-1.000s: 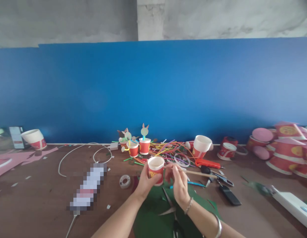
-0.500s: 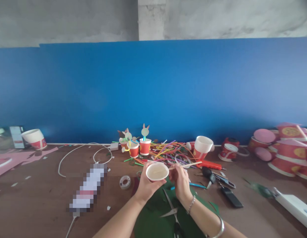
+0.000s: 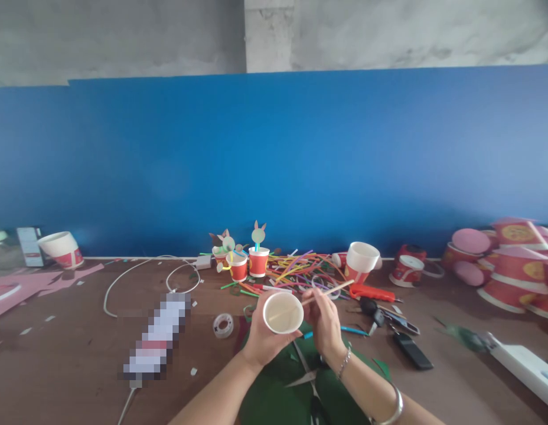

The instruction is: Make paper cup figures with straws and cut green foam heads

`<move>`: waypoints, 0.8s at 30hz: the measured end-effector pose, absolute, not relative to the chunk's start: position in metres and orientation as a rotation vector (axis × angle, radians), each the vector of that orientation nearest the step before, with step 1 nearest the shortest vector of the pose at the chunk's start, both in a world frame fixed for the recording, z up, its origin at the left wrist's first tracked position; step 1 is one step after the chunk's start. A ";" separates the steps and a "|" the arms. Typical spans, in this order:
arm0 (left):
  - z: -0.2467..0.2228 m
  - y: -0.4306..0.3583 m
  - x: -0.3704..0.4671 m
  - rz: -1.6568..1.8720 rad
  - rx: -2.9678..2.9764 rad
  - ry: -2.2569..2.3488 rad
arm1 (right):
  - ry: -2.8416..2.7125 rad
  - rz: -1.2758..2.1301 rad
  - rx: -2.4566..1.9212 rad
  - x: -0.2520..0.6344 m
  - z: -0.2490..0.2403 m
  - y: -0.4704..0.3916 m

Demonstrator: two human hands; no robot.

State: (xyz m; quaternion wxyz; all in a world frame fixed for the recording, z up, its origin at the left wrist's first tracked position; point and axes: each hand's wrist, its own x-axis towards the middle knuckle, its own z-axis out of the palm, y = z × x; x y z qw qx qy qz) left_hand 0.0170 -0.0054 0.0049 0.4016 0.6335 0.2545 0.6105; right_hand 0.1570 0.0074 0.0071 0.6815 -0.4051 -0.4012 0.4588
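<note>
My left hand (image 3: 261, 339) is wrapped round a white-lined paper cup (image 3: 283, 313), its mouth tilted toward me. Between the fingers of my right hand (image 3: 322, 321) is a thin pale straw (image 3: 338, 289), slanting up to the right. The straw's left end meets the cup's right side, and a pale strip shows faintly inside the cup; whether they are one piece I cannot tell. Below my hands, open scissors (image 3: 305, 378) lie on dark green material (image 3: 274, 389). A blue pen-like tool (image 3: 354, 330) lies partly behind my right hand.
Coloured straws (image 3: 296, 268) are heaped behind my hands, beside a red cup with a rabbit figure (image 3: 258, 262). A roll of tape (image 3: 223, 325) and a phone (image 3: 159, 333) on a cable lie left. Keys (image 3: 377, 319), a red-handled tool (image 3: 374, 292) and a stacked-cup model (image 3: 517, 271) are right.
The cup has tipped further toward me and shifted slightly down and right, showing more of its inside. The straw in my right hand now slants more steeply.
</note>
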 end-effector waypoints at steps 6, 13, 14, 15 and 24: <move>0.000 -0.006 0.017 1.551 1.639 0.682 | -0.836 0.893 -1.016 0.156 0.012 0.008; 0.003 -0.007 0.015 1.586 1.773 0.644 | -0.814 0.870 -1.007 0.153 0.010 0.006; 0.002 -0.007 0.015 1.593 1.780 0.648 | -0.826 0.857 -1.007 0.154 0.011 0.006; 0.002 -0.007 0.015 1.600 1.787 0.655 | -0.839 0.840 -1.008 0.155 0.012 0.006; 0.000 -0.008 0.014 1.630 1.840 0.739 | -0.953 0.724 -1.011 0.158 0.014 0.004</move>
